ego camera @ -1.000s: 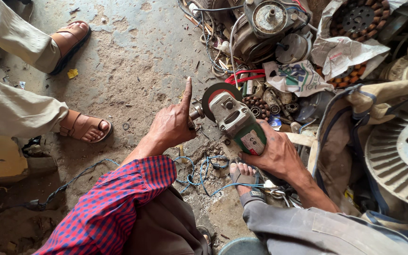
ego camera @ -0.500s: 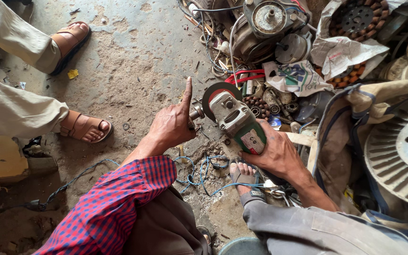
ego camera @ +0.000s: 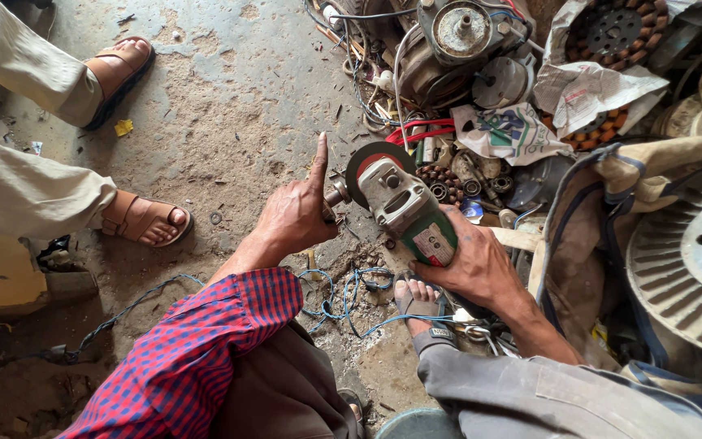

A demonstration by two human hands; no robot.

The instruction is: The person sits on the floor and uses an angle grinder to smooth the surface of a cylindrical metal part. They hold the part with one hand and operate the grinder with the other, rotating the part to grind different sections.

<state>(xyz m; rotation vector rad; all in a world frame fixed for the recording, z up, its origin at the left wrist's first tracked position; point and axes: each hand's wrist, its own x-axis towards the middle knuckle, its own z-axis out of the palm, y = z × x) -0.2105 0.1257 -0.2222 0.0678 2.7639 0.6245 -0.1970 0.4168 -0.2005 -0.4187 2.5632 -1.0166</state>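
The right hand (ego camera: 474, 268) is closed around the rear body of an angle grinder (ego camera: 404, 207), whose long axis runs from 4 o'clock to its head at 10 o'clock. There the left hand (ego camera: 296, 218) pinches the spindle, forefinger pointing to 12.

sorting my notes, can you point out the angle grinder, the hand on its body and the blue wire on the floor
angle grinder (ego camera: 396, 195), head view, on its grey gear housing
right hand (ego camera: 473, 264), head view, on its back
blue wire (ego camera: 343, 289), head view, on the tangled loop
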